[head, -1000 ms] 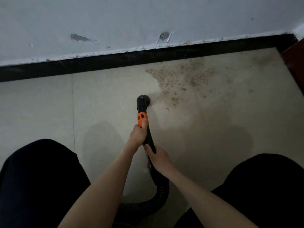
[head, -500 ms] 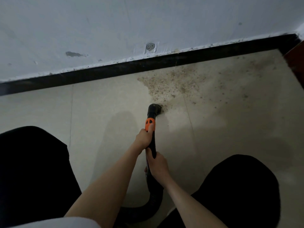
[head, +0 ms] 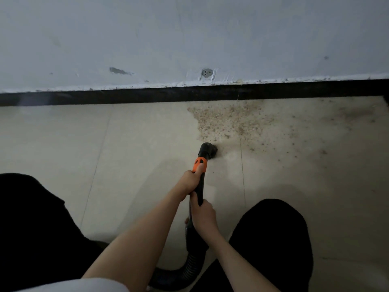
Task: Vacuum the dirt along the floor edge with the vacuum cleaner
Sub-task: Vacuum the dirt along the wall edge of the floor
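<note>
A black vacuum hose with an orange collar [head: 200, 165] ends in a black nozzle [head: 207, 150] that rests on the pale floor tiles at the lower left edge of a patch of brown dirt [head: 227, 123]. The dirt spreads from the black skirting [head: 147, 95] outwards and thins to the right. My left hand [head: 189, 181] grips the tube just below the orange collar, thumb on the collar. My right hand [head: 203, 216] grips the tube lower down, where the ribbed hose [head: 189, 268] curves back between my knees.
A grey-white wall [head: 189, 39] with chipped paint and a small round hole [head: 205, 73] rises behind the skirting. My knees in dark trousers [head: 273, 239] flank the hose at left and right. Tile joints run towards the wall.
The nozzle has slid right and forwards into the lower edge of the dirt patch. My view has shifted, with the wall line now level. Both hands keep their grip.
</note>
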The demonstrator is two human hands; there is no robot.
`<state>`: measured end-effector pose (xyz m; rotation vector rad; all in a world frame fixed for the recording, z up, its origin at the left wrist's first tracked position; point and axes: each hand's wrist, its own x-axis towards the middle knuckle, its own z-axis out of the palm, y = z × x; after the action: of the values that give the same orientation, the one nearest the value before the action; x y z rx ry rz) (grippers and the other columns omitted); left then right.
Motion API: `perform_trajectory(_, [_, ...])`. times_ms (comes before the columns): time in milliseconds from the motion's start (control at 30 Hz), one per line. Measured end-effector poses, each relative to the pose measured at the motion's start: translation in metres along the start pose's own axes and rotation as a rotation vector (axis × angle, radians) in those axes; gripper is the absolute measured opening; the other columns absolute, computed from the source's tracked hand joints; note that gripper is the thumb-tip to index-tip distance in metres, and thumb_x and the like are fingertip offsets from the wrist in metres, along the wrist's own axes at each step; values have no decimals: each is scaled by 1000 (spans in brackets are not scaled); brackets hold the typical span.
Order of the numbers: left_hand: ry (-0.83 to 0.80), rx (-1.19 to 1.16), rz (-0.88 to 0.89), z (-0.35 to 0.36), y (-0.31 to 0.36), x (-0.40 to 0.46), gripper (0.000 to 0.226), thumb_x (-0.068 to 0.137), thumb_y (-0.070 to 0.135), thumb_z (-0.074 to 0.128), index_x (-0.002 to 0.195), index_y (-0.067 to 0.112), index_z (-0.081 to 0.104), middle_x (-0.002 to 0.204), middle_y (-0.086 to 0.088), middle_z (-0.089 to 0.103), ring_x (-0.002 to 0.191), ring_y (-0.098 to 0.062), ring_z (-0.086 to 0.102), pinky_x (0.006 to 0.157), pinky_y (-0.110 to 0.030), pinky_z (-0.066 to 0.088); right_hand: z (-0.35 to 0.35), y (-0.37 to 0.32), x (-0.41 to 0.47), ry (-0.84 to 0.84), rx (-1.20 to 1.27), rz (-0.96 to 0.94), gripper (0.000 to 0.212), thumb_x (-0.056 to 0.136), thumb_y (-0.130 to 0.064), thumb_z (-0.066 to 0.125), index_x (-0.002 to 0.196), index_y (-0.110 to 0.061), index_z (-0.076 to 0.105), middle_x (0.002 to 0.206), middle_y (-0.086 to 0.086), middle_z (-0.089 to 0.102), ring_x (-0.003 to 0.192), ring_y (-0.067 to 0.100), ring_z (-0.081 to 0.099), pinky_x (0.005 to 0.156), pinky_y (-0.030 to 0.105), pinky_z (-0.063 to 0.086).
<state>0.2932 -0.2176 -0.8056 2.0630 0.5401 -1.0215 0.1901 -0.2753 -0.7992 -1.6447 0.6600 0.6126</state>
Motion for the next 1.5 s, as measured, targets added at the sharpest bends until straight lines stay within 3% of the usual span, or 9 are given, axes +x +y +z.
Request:
perform_trajectory(300, [18,-86,5,12,-6,-1,70,96,59,29,114,-3,57,83,-7,53,77,-21,52,61,-28,38,-15,2,-2,-28,-107,12,46,99,-47,40,76,-11,56,40,-4,57,37,7,59,37,16,40])
perform_trajectory(467, [41,-144,-22,10,-23,-3,73,95,61,28,116,-4,56,94,-13,54,83,-25,53,67,-30,42,-13,5,-6,-77,-187,39,50,98,-52,38,83,-8,60,48,0,61,37,6,58,39,15,41])
perform_trajectory(600, [7,-149,-19,11,-32,-10,69,96,60,28,113,0,55,84,-7,53,75,-19,53,61,-27,42,-7,12,-18,-83,-145,42,51,99,-51,38,84,-7,60,45,-1,59,38,6,58,39,14,40])
perform_trajectory(733, [-40,-132,19,9,-27,-15,65,96,57,31,112,-1,56,82,-7,53,76,-21,53,66,-29,43,-3,10,-26,-61,-79,49,49,100,-48,37,77,-10,57,37,-4,55,35,5,55,38,13,39])
perform_trajectory(967, [-117,-97,58,14,-24,-24,62,97,55,32,108,-1,56,79,-7,53,73,-20,52,65,-29,42,-2,13,-36,7,-27,99,47,99,-50,39,82,-11,58,50,-1,60,36,8,56,38,15,41])
perform_trajectory(1100, [-130,-108,78,17,-27,-27,57,98,53,32,104,1,55,80,-7,53,75,-21,53,66,-28,43,1,19,-39,56,-89,92,54,99,-53,37,91,-6,63,63,4,64,47,12,60,49,22,48])
perform_trajectory(1200, [-147,-133,113,20,-31,-27,62,97,56,30,106,0,56,81,-7,54,72,-19,53,66,-27,44,2,21,-39,80,-94,92,50,99,-52,37,87,-9,60,62,3,64,46,12,61,49,22,48])
perform_trajectory(1400, [140,-248,88,7,-48,-18,64,94,58,35,115,1,55,104,-16,60,95,-30,59,81,-36,49,1,17,-29,-66,-103,-27,43,98,-48,43,79,-11,56,50,1,62,43,13,61,46,21,48])
perform_trajectory(1500, [239,-380,40,-19,-67,-10,61,94,57,36,113,2,55,104,-17,61,97,-33,60,90,-41,50,14,7,-16,-201,-184,-66,42,97,-50,44,79,-14,54,47,-1,63,42,14,60,45,20,46])
